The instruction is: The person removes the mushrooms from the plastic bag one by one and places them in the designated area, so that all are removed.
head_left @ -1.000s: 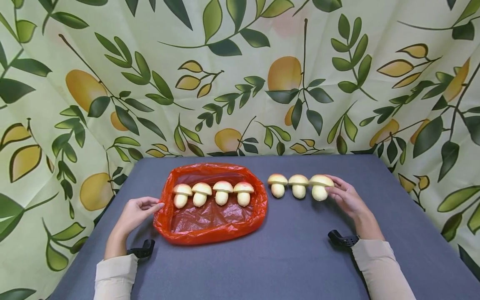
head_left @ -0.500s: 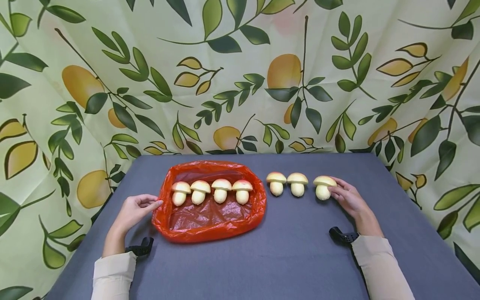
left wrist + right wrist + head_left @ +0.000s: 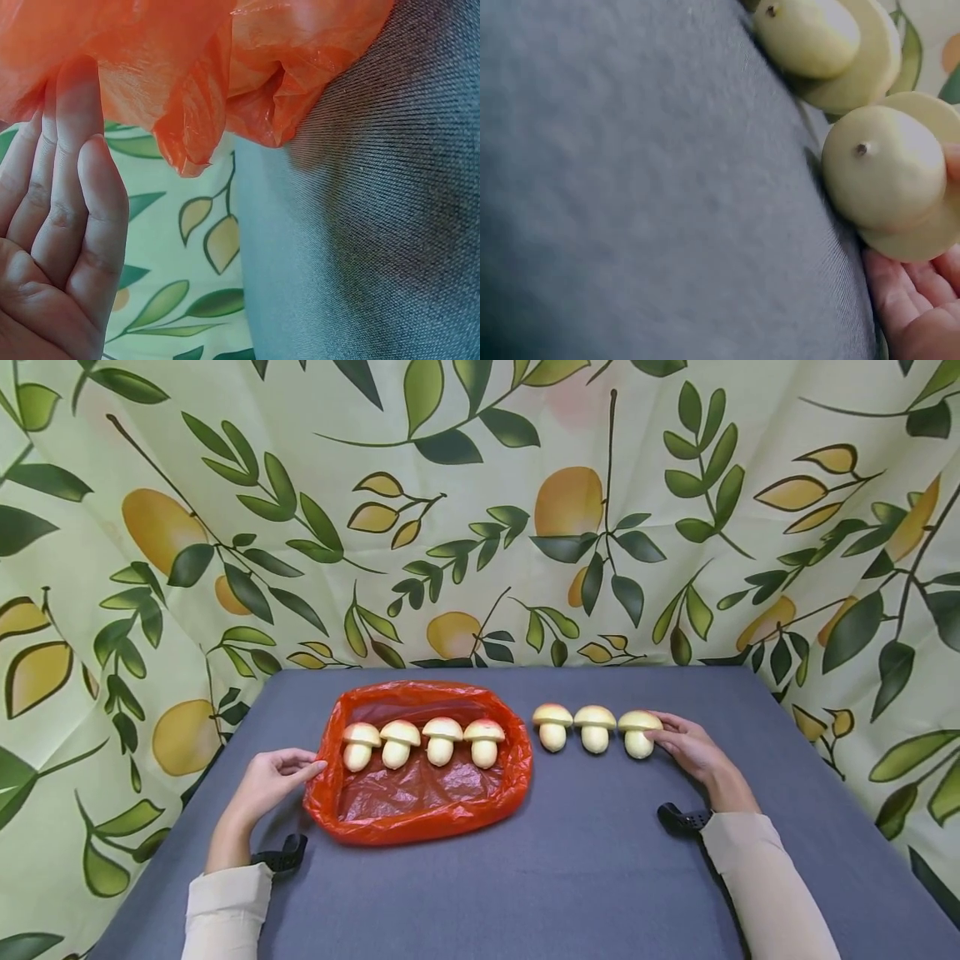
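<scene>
In the head view my left hand (image 3: 273, 781) pinches the left rim of a red plastic bag (image 3: 420, 827), its edge rolled down; the left wrist view shows the fingertips hidden by the film of the bag (image 3: 195, 97). Several pale yellow toy mushrooms (image 3: 442, 743) lie in a row inside it, caps away from me. To the right of the bag are two more mushrooms (image 3: 595, 731) side by side. My right hand (image 3: 693, 747) holds a third mushroom (image 3: 639, 739) by its cap's right side, close beside them. The right wrist view shows the end of its stem (image 3: 877, 169).
A grey cloth (image 3: 525, 885) covers the table. Behind it hangs a leaf-and-fruit print curtain (image 3: 480, 510). Black wrist mounts (image 3: 682, 820) sit on both forearms.
The mushroom in my right hand has moved right, away from its neighbour, then back left to stand close beside it. My left hand has stayed at the bag's rim.
</scene>
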Demonstrator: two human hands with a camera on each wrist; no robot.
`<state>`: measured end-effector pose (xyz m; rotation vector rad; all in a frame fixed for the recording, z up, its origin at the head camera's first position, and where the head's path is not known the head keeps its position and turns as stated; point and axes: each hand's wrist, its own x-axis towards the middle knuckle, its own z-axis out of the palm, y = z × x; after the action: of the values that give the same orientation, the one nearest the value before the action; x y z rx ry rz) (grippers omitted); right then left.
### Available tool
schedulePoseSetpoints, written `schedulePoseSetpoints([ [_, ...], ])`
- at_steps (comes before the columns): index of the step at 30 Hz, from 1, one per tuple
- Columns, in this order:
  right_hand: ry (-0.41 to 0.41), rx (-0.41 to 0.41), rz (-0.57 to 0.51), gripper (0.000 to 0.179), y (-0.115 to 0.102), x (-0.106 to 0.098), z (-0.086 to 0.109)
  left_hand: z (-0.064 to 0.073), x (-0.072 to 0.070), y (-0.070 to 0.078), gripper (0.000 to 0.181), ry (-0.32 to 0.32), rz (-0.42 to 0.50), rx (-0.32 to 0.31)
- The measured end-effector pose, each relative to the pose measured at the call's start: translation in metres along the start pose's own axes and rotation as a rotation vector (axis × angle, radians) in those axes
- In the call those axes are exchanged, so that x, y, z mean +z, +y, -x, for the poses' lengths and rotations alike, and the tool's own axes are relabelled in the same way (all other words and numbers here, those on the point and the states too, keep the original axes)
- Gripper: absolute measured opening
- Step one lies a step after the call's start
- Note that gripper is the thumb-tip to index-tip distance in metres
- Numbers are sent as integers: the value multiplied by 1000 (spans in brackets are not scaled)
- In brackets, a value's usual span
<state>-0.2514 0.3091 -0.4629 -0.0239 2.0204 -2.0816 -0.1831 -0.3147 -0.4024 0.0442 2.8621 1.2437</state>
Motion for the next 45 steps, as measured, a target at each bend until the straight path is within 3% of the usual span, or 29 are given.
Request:
schedulePoseSetpoints([
  [6,-51,30,78,72,-3,-5,-6,1,0,-1,35,13,3,13],
  [21,-83,16,210,74,-5,-7,-8,1,-1,1,34,27,10,33],
  [30,-83,-6,202,73,-7,-5,-6,1,-1,0,35,21,25,26],
  [37,-38,7,220,76,-9,-3,-2,2,-1,1,35,17,24,16],
  [45,22,-32,132,76,-14,-1,5,2,-1,0,35,17,29,19],
])
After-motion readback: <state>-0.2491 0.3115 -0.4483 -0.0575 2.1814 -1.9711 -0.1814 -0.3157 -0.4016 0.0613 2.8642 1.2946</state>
